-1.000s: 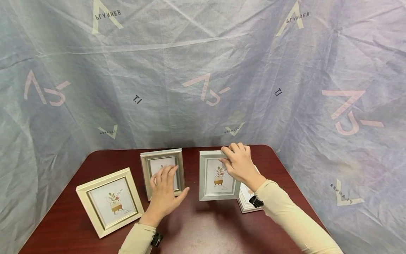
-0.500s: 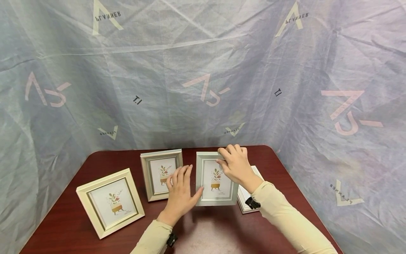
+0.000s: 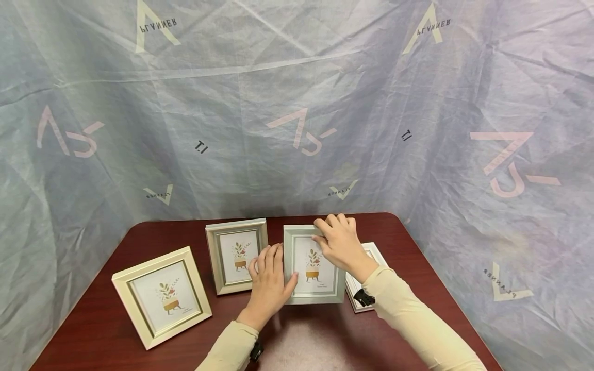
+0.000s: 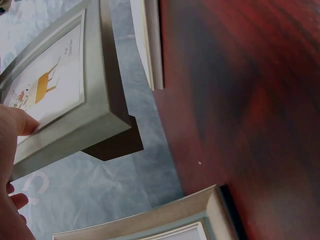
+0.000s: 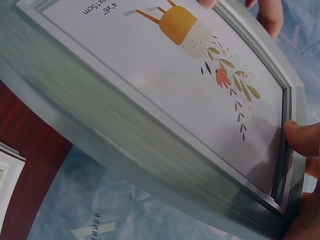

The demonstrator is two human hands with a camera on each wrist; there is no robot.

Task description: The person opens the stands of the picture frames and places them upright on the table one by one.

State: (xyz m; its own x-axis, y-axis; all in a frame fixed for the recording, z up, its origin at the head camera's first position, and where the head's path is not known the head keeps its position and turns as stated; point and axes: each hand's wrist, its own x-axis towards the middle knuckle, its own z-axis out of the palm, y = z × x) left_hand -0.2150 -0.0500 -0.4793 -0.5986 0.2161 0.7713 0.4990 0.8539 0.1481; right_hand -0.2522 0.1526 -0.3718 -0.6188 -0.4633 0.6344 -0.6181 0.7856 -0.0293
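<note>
A grey-green picture frame [image 3: 289, 265] with a plant print is held upright above the table, its dark back support [image 4: 120, 142] showing in the left wrist view. My right hand [image 3: 341, 242] grips its top edge near the right corner, thumb [image 5: 300, 137] on the front. At its left side, my left hand [image 3: 269, 283] holds the edge, thumb [image 4: 25, 122] on the front and fingers toward the back. Close to the left hand stands a champagne-coloured picture frame [image 3: 213, 260]. Behind my right wrist lies a white picture frame [image 3: 351, 296], partly hidden.
Farther left, a cream picture frame [image 3: 134, 314] stands tilted on the dark red table [image 3: 93, 299]. Grey printed cloth [image 3: 241, 154] hangs behind the table and along both sides.
My left hand has moved right, from in front of the champagne-coloured frame, and taken the grey-green frame's left edge. My right hand has shifted that frame slightly left and down.
</note>
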